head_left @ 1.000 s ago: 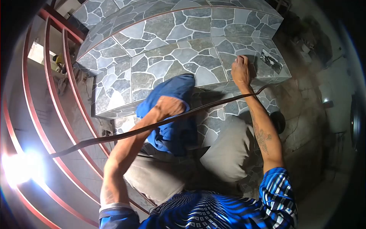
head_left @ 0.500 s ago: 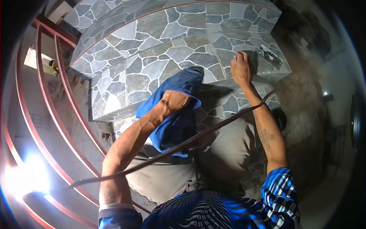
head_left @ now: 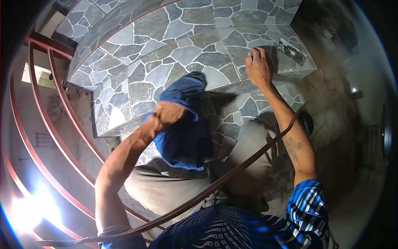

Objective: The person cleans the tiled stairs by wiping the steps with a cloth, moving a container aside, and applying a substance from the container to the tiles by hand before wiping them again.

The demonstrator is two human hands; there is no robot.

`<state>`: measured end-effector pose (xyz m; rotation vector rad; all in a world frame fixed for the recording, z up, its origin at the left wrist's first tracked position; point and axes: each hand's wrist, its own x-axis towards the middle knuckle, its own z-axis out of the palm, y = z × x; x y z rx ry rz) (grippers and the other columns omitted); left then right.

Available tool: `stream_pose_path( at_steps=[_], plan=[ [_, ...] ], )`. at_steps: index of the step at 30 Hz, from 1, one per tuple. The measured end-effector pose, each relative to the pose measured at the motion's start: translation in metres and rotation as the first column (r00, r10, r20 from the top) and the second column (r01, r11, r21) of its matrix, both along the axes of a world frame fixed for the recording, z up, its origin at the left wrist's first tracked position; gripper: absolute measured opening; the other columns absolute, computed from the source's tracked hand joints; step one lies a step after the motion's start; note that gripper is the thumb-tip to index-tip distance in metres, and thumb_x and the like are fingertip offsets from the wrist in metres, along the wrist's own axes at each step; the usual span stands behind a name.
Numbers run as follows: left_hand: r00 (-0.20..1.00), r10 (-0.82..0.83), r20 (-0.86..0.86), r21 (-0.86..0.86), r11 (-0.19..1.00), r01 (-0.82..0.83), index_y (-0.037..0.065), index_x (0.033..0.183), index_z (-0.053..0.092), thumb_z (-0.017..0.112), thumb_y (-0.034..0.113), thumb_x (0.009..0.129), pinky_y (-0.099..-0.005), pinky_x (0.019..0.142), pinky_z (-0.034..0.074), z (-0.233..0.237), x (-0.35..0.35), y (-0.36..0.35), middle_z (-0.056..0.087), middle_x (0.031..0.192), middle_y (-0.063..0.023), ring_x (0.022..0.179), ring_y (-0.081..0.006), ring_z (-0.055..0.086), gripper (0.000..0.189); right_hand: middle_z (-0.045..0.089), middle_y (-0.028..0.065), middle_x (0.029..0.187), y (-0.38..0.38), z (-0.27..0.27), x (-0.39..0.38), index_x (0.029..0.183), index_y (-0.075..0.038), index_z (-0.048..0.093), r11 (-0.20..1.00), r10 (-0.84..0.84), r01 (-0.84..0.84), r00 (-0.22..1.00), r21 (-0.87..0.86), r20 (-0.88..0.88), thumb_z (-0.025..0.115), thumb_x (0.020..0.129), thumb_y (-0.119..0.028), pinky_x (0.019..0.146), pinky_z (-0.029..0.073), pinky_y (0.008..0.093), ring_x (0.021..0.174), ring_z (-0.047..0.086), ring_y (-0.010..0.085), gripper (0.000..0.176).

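A blue cloth [head_left: 182, 137] is bunched in my left hand [head_left: 169, 112], whose fingers are mostly covered by it. Its upper end lies against the edge of a stone-patterned tiled step [head_left: 182, 66], and the rest hangs down in front of my knees. Further right, my right hand [head_left: 258, 66] rests on the same step with its fingers curled. Whether anything is under those fingers is hidden.
Curved red metal railings [head_left: 58, 137] run along the left, beside a glaring light. A dark cable [head_left: 232, 172] crosses in front of my body and right forearm. A flat, mottled piece [head_left: 292, 52] lies on the step's right end.
My left hand and the cloth have moved left along the step edge. The right hand stays on the step, slightly shifted in view. The cable hangs lower across my body.
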<state>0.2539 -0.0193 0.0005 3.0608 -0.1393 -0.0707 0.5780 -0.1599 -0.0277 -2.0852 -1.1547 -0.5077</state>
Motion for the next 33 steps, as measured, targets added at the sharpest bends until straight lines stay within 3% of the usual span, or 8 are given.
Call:
stream_pose_path(
  at_steps=[4,7,8,10,14,21,28,33],
  plan=[
    [0.907,-0.42,-0.031,-0.06,0.907,0.417,0.01,0.09,0.068,0.053,0.023,0.092,-0.0375,0.06,0.05,0.005,0.0,0.005,0.064,0.076,-0.0057,0.067,-0.0233,0.064,0.02,0.059,0.0176,0.117,0.009,-0.008,-0.003,0.112,-0.001,0.061,0.998,-0.027,0.026,0.999,0.048,0.021,0.057,0.094,-0.025,0.084,0.049,0.0464,0.097,0.061,0.039,0.031],
    [0.337,-0.941,0.017,-0.395,0.304,0.867,0.009,0.094,0.069,0.051,0.023,0.093,-0.0374,0.063,0.051,-0.02,0.062,0.0,0.065,0.078,-0.0049,0.068,-0.0231,0.065,0.023,0.056,0.0198,0.12,0.007,-0.006,-0.001,0.117,0.001,0.058,0.999,0.003,-0.004,1.0,0.048,0.024,0.055,0.096,-0.024,0.085,0.05,0.0474,0.1,0.06,0.0417,0.032],
    [0.823,-0.561,-0.086,-0.186,0.821,0.54,0.008,0.1,0.069,0.051,0.025,0.094,-0.0375,0.066,0.052,-0.026,0.03,-0.006,0.067,0.085,-0.0046,0.072,-0.0234,0.066,0.026,0.055,0.0209,0.122,0.004,-0.006,0.001,0.119,0.002,0.056,0.999,0.016,-0.017,0.999,0.04,0.029,0.055,0.097,-0.023,0.086,0.051,0.0479,0.102,0.06,0.0431,0.033],
    [0.999,0.033,0.011,0.067,0.997,-0.034,0.008,0.102,0.067,0.051,0.024,0.094,-0.0375,0.065,0.052,-0.04,-0.006,0.007,0.069,0.088,-0.0047,0.072,-0.0232,0.067,0.025,0.055,0.0209,0.122,0.0,-0.004,0.001,0.119,0.002,0.056,0.999,0.036,-0.035,0.999,0.033,-0.026,0.055,0.096,-0.023,0.086,0.051,0.0478,0.102,0.06,0.043,0.033],
    [0.983,-0.023,0.184,0.054,0.998,0.013,0.009,0.098,0.067,0.051,0.022,0.093,-0.0379,0.062,0.05,-0.03,-0.037,0.026,0.067,0.085,-0.0058,0.07,-0.0232,0.065,0.02,0.056,0.0212,0.121,0.002,0.003,-0.009,0.118,0.003,0.056,0.999,0.023,-0.02,0.996,0.035,-0.083,0.057,0.096,-0.022,0.086,0.051,0.0474,0.103,0.06,0.0427,0.033],
    [0.994,0.074,0.083,-0.002,0.997,-0.074,0.009,0.096,0.067,0.052,0.021,0.092,-0.0391,0.063,0.049,-0.035,0.019,-0.005,0.067,0.086,-0.0073,0.072,-0.0244,0.064,0.02,0.056,0.0202,0.116,0.004,-0.005,-0.002,0.113,0.003,0.057,0.989,0.063,-0.069,0.997,0.134,0.052,0.058,0.094,-0.022,0.078,0.053,0.0481,0.094,0.062,0.0422,0.031],
    [0.921,-0.023,0.389,0.036,0.999,0.01,0.009,0.094,0.068,0.053,0.021,0.092,-0.0403,0.065,0.048,-0.025,-0.015,0.015,0.067,0.087,-0.0088,0.074,-0.0257,0.063,0.019,0.057,0.0205,0.12,0.007,0.002,-0.01,0.118,0.003,0.058,0.998,0.017,-0.013,0.997,0.061,-0.075,0.058,0.096,-0.022,0.084,0.052,0.0466,0.101,0.061,0.0418,0.034],
    [0.957,0.284,0.065,-0.064,0.958,-0.28,0.004,0.106,0.064,0.053,0.02,0.091,-0.0437,0.092,0.047,-0.014,0.019,-0.028,0.064,0.109,-0.0182,0.101,-0.0365,0.061,0.025,0.057,0.0197,0.121,0.004,-0.001,-0.008,0.118,0.002,0.058,0.996,0.022,-0.018,0.999,0.092,-0.036,0.057,0.096,-0.024,0.085,0.052,0.0467,0.102,0.061,0.0417,0.034]
  ],
)
